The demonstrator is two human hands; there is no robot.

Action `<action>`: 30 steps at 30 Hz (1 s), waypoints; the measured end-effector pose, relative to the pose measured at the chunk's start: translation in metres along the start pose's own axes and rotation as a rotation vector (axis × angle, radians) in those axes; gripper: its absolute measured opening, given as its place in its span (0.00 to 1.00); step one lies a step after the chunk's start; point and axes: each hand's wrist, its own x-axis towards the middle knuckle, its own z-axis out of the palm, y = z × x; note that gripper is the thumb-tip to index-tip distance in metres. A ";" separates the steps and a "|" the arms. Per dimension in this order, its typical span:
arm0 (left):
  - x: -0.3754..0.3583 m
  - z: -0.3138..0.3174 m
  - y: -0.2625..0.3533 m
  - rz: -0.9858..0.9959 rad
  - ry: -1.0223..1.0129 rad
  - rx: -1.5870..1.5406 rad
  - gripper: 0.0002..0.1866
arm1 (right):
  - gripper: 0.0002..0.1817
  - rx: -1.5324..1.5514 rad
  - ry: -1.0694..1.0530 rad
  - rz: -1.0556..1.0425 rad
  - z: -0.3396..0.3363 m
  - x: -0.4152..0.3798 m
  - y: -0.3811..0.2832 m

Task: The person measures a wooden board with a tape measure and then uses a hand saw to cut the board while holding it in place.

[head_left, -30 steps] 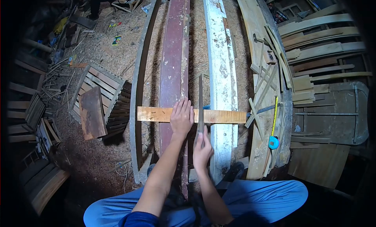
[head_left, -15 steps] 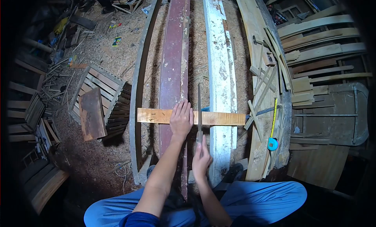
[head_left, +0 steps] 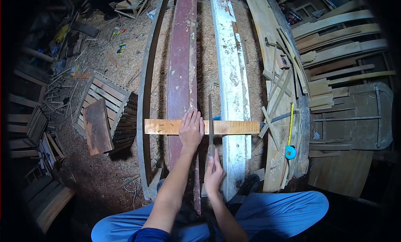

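Note:
A light-brown wooden board (head_left: 242,127) lies crosswise over a maroon painted beam (head_left: 179,75) and a white, flaking beam (head_left: 231,75). My left hand (head_left: 191,131) presses flat on the board, over the maroon beam, with its fingers stretched forward. Just right of it, my right hand (head_left: 214,172) is closed around the handle of a handsaw (head_left: 210,116). The saw shows edge-on as a narrow strip and crosses the board between the two beams. How deep the blade sits in the wood cannot be seen.
On the right plank lie a blue tape measure (head_left: 290,152) with its yellow tape out, a hammer (head_left: 273,44) and loose wood strips. A slatted crate (head_left: 106,104) stands left, a brown board (head_left: 97,127) on it. Stacked slats (head_left: 342,50) fill the far right. Shavings cover the floor.
The saw and my right hand have drawn slightly toward me across the board. My left hand stays in place on the board. The whole view has shifted a little.

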 end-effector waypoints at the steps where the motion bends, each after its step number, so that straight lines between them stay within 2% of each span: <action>1: 0.001 0.000 -0.001 0.005 0.004 -0.005 0.15 | 0.23 0.040 0.000 0.018 0.006 0.014 -0.005; 4: -0.005 -0.002 -0.001 0.006 -0.005 -0.011 0.15 | 0.23 0.132 -0.050 0.162 0.010 0.033 -0.023; 7: 0.000 0.000 -0.002 0.006 0.009 -0.002 0.15 | 0.23 0.046 -0.036 0.014 -0.001 0.004 -0.002; 10: 0.000 -0.001 0.000 0.005 -0.004 -0.003 0.14 | 0.23 0.080 -0.022 0.039 -0.011 -0.015 0.002; 11: 0.000 -0.001 0.000 0.011 0.000 -0.001 0.14 | 0.23 0.044 -0.058 0.118 -0.013 -0.005 -0.013; 14: -0.002 0.001 0.000 0.007 0.004 0.002 0.14 | 0.23 0.094 -0.021 0.086 0.014 0.040 -0.016; 16: 0.000 -0.003 -0.002 0.012 0.011 -0.007 0.14 | 0.23 0.097 -0.010 0.086 0.014 0.039 -0.019; 18: -0.001 0.000 -0.001 0.005 0.006 0.000 0.14 | 0.23 0.041 0.082 -0.138 0.005 0.015 0.004; 19: 0.000 -0.002 0.001 0.003 0.008 0.004 0.14 | 0.23 0.064 -0.029 0.039 -0.007 0.001 0.003; 24: 0.003 -0.001 0.002 0.001 0.021 0.011 0.14 | 0.23 0.076 -0.009 0.070 -0.008 -0.005 -0.008; 26: 0.001 0.000 0.000 -0.008 0.025 -0.020 0.14 | 0.23 0.091 -0.103 0.291 -0.011 -0.009 -0.017; 27: 0.000 -0.002 -0.002 -0.006 0.023 -0.017 0.14 | 0.23 0.080 -0.083 0.206 -0.012 -0.013 -0.007; 30: 0.002 -0.001 0.003 -0.011 0.025 -0.023 0.14 | 0.23 0.048 -0.049 0.143 -0.015 -0.018 -0.004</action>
